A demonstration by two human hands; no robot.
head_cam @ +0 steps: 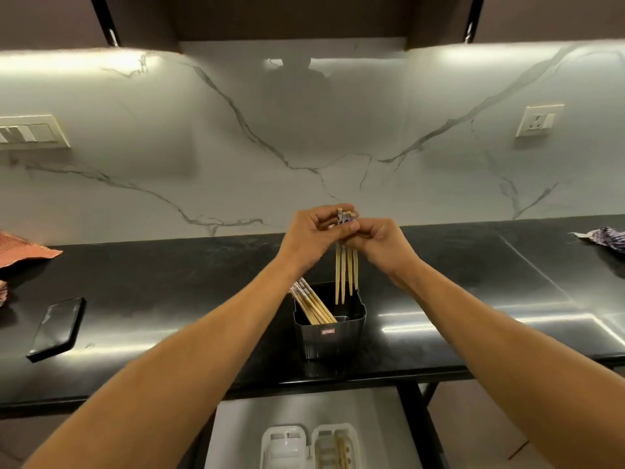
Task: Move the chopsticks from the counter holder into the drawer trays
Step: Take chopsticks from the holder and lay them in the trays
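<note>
Landmark: holder (328,328), black, on the counter (473,282) near its front edge. Below the holder, the open drawer (236,431) shows two white trays (287,445); the right one seems to hold a few sticks already. Inside the holder, a bundle (313,304) leans left. Directly above it, my left hand (309,236) and right hand (385,243) meet, both pinched on the tops of four chopsticks (345,274), tips hanging down, probably to square them before lowering.
</note>
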